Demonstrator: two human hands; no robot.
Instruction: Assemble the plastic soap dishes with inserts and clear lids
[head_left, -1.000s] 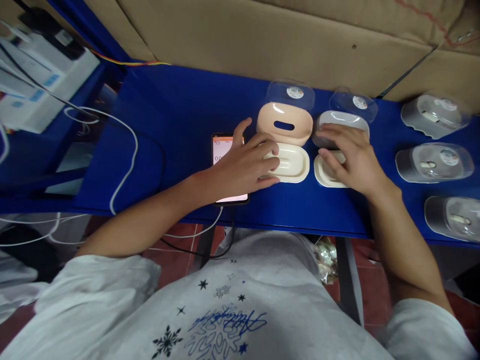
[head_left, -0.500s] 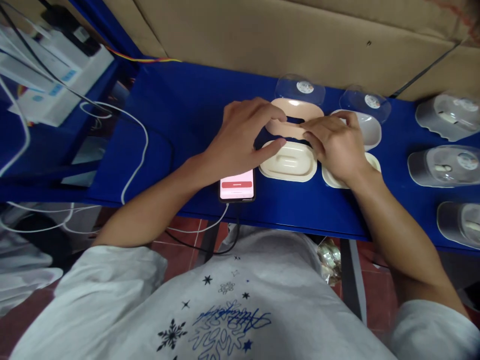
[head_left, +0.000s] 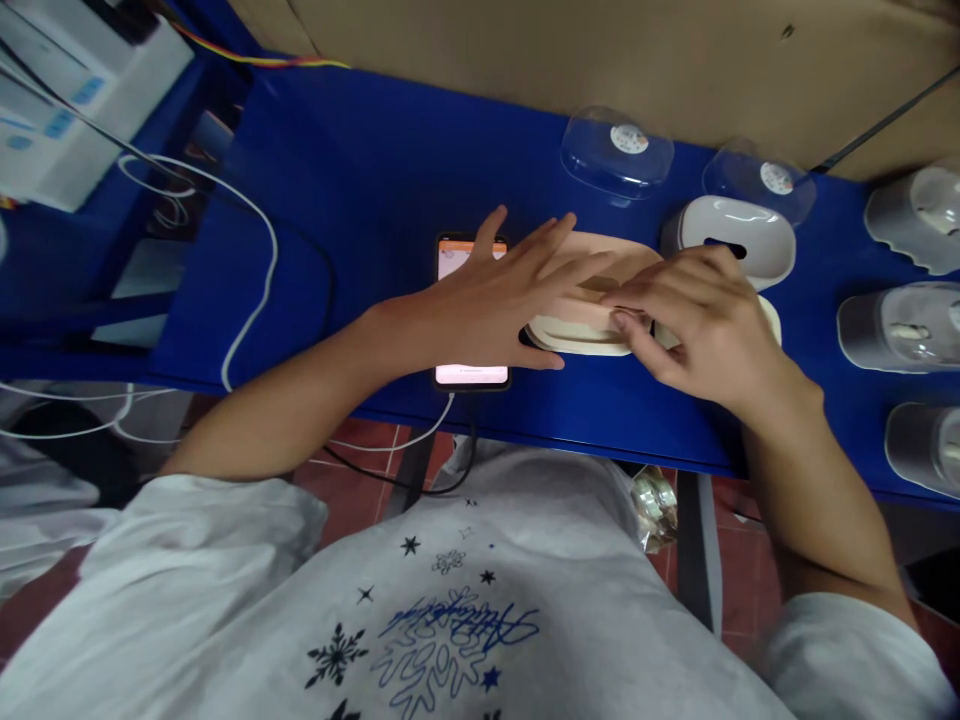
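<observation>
A peach oval plastic box (head_left: pixel 619 250) with a slot is tilted over a cream oval lid-like tray (head_left: pixel 592 340). My right hand (head_left: pixel 701 315) pinches the near right edge of the box between thumb and fingers. With fingers spread, my left hand (head_left: pixel 499 300) reaches across the phone (head_left: pixel 472 374) to the left side of the box. Its fingertips overlap the box, and I cannot tell whether they touch it. Part of a second cream tray (head_left: pixel 770 318) shows behind my right hand. A white oval box (head_left: pixel 772 250) with a slot sits just beyond that hand.
Two clear plastic covers (head_left: pixel 607 160) with round stickers lie at the back of the blue table (head_left: pixel 360 170). Several grey boxes with clear covers (head_left: pixel 900 330) stand at the right. Cables (head_left: pixel 262 290) and a white carton (head_left: pixel 112 120) are on the left.
The peach box has come nearer to me, over the cream tray, with my right hand on its edge. My left hand's fingers have straightened and spread. The view has shifted slightly.
</observation>
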